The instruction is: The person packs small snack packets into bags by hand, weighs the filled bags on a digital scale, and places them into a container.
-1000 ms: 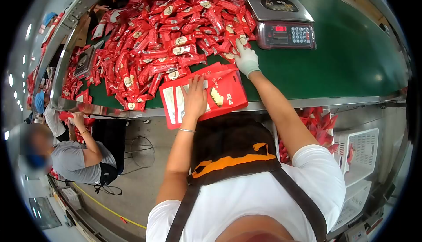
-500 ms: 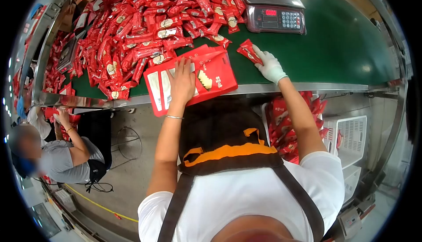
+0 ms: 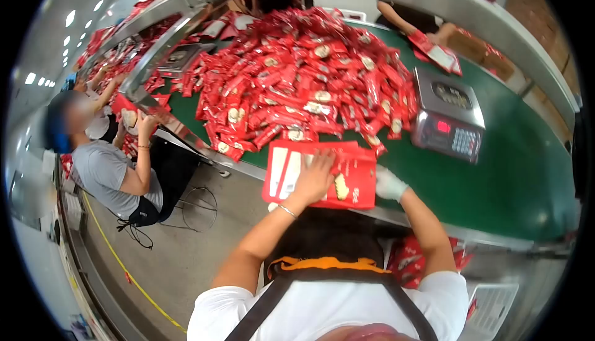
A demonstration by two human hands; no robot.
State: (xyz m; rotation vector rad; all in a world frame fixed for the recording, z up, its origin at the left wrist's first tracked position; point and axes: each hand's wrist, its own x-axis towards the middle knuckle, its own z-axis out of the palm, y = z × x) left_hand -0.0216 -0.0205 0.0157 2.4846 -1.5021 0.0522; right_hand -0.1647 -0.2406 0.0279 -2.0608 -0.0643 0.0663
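Note:
My bare left hand (image 3: 315,177) lies with its fingers spread on flat red pouches (image 3: 356,183) at the near edge of the green table. My right hand (image 3: 390,185), in a white glove, is at the right end of the pouches. Its fingertips are hidden by the pouch edge, so what it holds does not show. Beyond the pouches lies a big heap of small red packets (image 3: 297,87). A digital scale (image 3: 449,115) with a red display stands to the right of the heap.
A seated person in grey (image 3: 111,167) works at the left. Another person's arms (image 3: 403,19) hold a red pouch across the table. A second scale (image 3: 180,59) stands at the back left. Below the table are red packets (image 3: 415,260) and a white basket (image 3: 493,307).
My right hand has brought a small red packet from beside the heap to the pouches' right end, where the packet is hidden. My left hand stays on the pouches. The view has shifted.

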